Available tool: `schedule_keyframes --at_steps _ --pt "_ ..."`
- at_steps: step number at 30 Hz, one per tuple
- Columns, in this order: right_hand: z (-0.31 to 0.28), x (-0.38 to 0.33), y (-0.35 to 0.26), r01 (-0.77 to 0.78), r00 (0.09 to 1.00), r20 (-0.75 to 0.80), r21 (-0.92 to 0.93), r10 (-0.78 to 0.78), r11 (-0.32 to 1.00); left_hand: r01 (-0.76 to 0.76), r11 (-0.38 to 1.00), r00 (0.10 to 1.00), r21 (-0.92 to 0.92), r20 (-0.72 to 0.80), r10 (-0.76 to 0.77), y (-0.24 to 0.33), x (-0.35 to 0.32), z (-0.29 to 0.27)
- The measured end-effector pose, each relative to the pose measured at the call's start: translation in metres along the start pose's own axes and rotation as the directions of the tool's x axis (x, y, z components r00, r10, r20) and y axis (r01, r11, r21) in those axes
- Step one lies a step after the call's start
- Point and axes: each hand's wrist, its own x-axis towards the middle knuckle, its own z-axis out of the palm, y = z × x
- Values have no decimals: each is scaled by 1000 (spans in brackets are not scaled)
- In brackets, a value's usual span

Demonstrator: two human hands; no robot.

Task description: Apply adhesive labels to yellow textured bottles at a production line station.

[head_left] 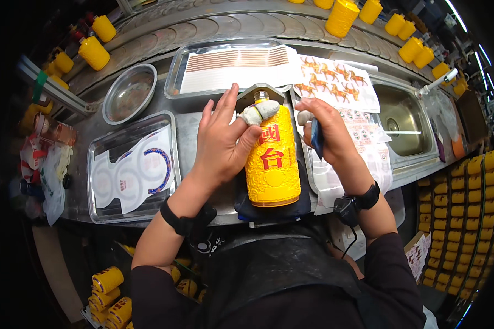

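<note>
**At a steel workbench: embossed bottle steadied for handwork on its surface**

Central in the view, a yellow embossed bottle with red characters lies on a dark blue pad, its clear glass neck directed away from the worker; its exact tilt cannot be judged from this angle. The left hand rests on the bottle's shoulder, fingers extended rather than wrapped around it; its pale finger wrap, bound with a yellow band, crosses just below the neck. The right hand stands beside the bottle, apparently not touching it, its fingers curled on a blue flat tool of uncertain kind. The two hands are apart.

Around the bottle, to the left, a metal tray bears cut sheets, one carrying a blue patterned arc. Beyond lies a striped sheet; to the right, a sheet of animal figures.

To an onlooker, the step in hand appears to be pressing or smoothing near the shoulder. The next move would call for a steady left hand and light, even contact from the right, since the raised relief could catch a tool's edge.
</note>
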Motion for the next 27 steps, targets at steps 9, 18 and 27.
schedule_keyframes --at_steps 9,18,27 --pt "-10 -28 -19 -3 997 78 88 -4 996 -32 999 998 -31 45 33 6 -8 -7" --pt "44 -46 -25 495 866 241 -541 -438 680 110 988 994 -113 -1 -110 -13 -3 3" --pt "41 -7 -42 565 768 172 -635 -617 526 106 990 993 -96 -44 -110 11 -33 2"
